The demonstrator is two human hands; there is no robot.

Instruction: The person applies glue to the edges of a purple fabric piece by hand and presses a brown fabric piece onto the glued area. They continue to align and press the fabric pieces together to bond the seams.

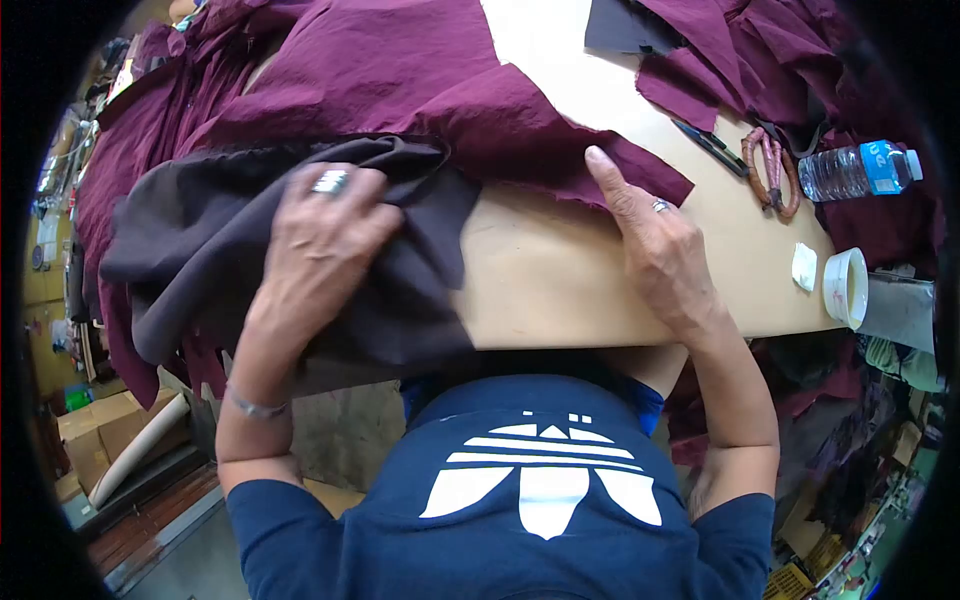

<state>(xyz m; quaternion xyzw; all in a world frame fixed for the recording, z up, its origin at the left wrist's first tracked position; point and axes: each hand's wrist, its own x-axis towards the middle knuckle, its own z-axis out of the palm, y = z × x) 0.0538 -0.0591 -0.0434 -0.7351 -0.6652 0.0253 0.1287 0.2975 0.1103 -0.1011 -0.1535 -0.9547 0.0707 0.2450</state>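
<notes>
The dark cloth [215, 215] lies over the table's near-left edge, bunched in the person's left hand [330, 225], fingers curled closed on it; the right hand [660, 235] extends one finger at the maroon cloth [560, 140], its hold unclear; rightward on the table [560, 275] lie scissors [772, 172] and a bottle [850, 172].

cloth [380, 75] across table [550, 285] at left, scissors [773, 165] at right between pen [710, 148] and bottle [845, 173], bowl [834, 290] apparently at table edge
</notes>
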